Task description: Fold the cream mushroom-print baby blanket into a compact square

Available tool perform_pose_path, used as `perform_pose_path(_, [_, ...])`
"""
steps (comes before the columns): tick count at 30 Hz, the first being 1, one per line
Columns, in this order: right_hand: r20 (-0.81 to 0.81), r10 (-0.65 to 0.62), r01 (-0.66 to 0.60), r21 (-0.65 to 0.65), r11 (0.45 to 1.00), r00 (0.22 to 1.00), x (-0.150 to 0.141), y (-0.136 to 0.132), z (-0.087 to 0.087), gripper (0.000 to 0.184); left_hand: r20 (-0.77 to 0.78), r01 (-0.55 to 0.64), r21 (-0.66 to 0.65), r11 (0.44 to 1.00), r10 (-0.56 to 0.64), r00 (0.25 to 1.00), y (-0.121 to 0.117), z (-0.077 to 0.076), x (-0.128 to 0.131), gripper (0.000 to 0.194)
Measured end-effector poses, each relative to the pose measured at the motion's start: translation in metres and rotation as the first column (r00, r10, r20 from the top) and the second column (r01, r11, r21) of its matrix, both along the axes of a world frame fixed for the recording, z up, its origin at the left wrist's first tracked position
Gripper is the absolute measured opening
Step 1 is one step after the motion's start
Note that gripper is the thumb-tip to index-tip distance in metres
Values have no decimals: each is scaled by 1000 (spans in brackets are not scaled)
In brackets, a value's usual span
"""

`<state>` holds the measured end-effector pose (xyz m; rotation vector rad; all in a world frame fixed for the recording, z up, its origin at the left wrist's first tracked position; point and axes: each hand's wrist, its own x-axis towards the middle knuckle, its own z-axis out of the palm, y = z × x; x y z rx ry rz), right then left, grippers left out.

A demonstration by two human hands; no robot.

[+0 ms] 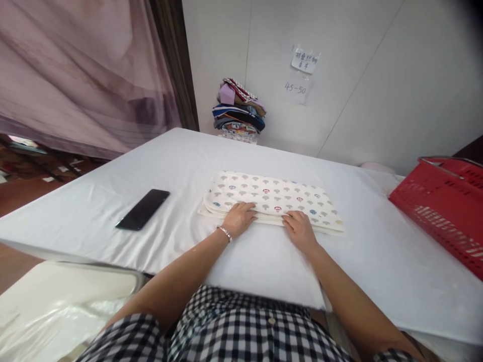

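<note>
A folded white cloth (275, 193) printed with grey, red and blue mushrooms lies flat on the white-covered table in front of me. At its near edge, left of the middle, my left hand (240, 219) is closed on the fabric, fingers on top; a bracelet is on that wrist. Further right along the same edge, my right hand (300, 230) also grips the cloth, with its fingers curled over the fold. Several layers show between and beside the hands. Both thumbs are partly hidden.
A black phone (143, 209) lies on the table (181, 151) to the left. At the right stands a red plastic basket (437, 201). Beyond the far edge is a stack of folded fabrics (239, 110) against the wall. A whitish bin (75, 281) is at lower left.
</note>
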<state>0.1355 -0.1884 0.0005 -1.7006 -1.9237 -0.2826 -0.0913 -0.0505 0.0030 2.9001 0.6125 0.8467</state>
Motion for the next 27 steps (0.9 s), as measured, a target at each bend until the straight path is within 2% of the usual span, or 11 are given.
perform_pose_path(7, [14,3,-3,-2,1000,1000,1,1,-2,24,32,-16,7,1000,16,999,1,-1,3,26])
perform_pose_path(16, [1,-9,9,11,1000,1000,-2,2,0,23,98,-14,60,998,8,995,-3,7,4,24])
perform_pose_path(27, [-22,22,-20,95,995,1000,-4,1,1,22,201,19,7,1000,-20,979,-3,7,4,23])
